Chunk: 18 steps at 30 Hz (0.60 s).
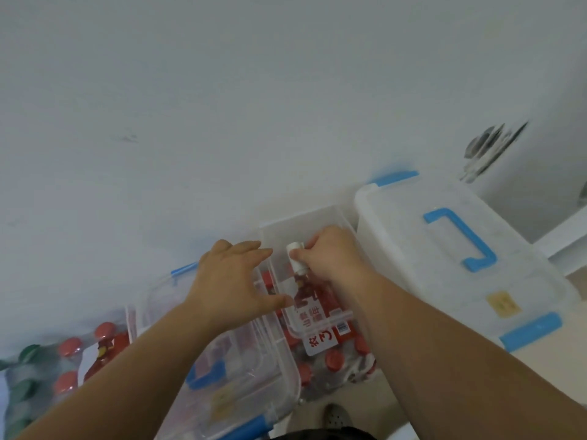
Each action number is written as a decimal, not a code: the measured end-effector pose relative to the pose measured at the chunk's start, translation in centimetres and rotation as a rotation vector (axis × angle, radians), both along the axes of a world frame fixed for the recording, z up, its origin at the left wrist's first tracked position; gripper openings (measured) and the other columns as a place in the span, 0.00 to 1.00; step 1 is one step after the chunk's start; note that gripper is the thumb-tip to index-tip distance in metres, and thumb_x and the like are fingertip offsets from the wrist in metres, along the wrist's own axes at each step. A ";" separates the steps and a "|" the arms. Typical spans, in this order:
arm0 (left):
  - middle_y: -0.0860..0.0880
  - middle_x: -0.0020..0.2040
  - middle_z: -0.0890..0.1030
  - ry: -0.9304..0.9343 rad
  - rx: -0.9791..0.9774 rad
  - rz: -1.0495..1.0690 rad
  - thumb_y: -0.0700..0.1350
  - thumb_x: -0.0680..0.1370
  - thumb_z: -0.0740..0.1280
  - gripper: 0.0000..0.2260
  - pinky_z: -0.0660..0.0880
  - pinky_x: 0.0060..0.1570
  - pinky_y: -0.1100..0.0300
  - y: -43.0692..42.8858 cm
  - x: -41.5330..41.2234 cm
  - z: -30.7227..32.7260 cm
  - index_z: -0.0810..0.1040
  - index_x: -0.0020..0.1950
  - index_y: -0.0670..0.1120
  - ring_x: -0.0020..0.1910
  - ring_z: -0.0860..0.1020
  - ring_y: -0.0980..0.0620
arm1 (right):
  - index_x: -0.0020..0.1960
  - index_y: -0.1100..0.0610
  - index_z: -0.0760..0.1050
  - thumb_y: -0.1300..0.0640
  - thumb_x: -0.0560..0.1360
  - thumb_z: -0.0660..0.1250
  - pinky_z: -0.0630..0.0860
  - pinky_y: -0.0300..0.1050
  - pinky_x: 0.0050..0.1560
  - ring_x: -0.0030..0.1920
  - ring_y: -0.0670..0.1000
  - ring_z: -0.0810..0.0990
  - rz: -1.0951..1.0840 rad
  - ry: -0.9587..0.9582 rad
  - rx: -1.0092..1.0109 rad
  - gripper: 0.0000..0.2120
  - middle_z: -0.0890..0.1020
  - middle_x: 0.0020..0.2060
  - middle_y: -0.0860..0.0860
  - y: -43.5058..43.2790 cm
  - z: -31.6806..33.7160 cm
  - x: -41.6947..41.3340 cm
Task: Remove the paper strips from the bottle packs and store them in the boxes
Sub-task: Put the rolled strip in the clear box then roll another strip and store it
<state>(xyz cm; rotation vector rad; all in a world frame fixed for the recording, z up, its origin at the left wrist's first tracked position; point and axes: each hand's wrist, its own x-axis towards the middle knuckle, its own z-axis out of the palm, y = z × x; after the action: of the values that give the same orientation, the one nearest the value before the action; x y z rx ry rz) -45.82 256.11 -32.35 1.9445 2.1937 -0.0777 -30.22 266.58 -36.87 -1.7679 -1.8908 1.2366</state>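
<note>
A shrink-wrapped pack of red-capped bottles [336,360] lies in an open clear plastic box [305,220] by the wall. A red and white paper strip [317,315] runs over the pack, and its white upper end is pinched in my right hand [330,252]. My left hand [232,277] hovers just left of it with fingers spread, over the edge of a clear lid [241,369] with blue clips that leans against the box. A second pack with red caps [79,360] sits on the floor at the far left.
A closed white bin [454,268] with a blue handle and blue latches stands at the right, touching the open box. Green-capped bottles [22,376] lie at the left edge. The white wall runs behind everything. A slipper toe [336,416] shows at the bottom.
</note>
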 end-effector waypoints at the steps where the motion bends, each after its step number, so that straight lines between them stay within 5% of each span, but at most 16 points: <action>1: 0.57 0.77 0.67 -0.009 -0.002 -0.004 0.82 0.57 0.54 0.50 0.66 0.69 0.47 0.0 -0.2 0.0 0.66 0.75 0.60 0.70 0.67 0.50 | 0.47 0.56 0.84 0.41 0.71 0.74 0.84 0.51 0.47 0.40 0.55 0.86 0.039 -0.048 -0.006 0.18 0.87 0.39 0.53 0.4 -0.2 -0.5; 7: 0.60 0.77 0.64 0.014 0.022 -0.074 0.81 0.59 0.59 0.48 0.65 0.66 0.50 0.0 -1.3 -0.1 0.64 0.76 0.62 0.66 0.65 0.52 | 0.37 0.56 0.77 0.45 0.76 0.72 0.68 0.41 0.27 0.30 0.49 0.77 0.160 -0.245 -0.020 0.16 0.79 0.30 0.50 1.4 -2.4 -3.2; 12: 0.61 0.73 0.70 0.031 0.065 -0.112 0.81 0.60 0.60 0.47 0.64 0.61 0.53 0.1 -1.5 -0.4 0.65 0.75 0.62 0.63 0.67 0.53 | 0.43 0.58 0.79 0.42 0.75 0.70 0.78 0.46 0.42 0.43 0.58 0.84 0.164 -0.271 -0.030 0.18 0.82 0.37 0.54 1.6 -3.8 -4.5; 18: 0.62 0.74 0.69 0.007 0.070 -0.095 0.81 0.58 0.58 0.49 0.63 0.63 0.54 0.1 -1.5 -0.5 0.66 0.75 0.61 0.64 0.65 0.54 | 0.47 0.61 0.82 0.50 0.74 0.74 0.82 0.49 0.45 0.42 0.55 0.84 0.179 -0.203 -0.109 0.14 0.84 0.39 0.53 1.6 -4.0 -3.9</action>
<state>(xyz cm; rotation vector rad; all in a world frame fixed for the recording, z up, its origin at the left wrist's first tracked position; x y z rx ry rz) -47.34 256.21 -32.84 2.0889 2.1347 -0.0223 -34.08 268.16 -40.87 -1.8765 -2.1749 1.2847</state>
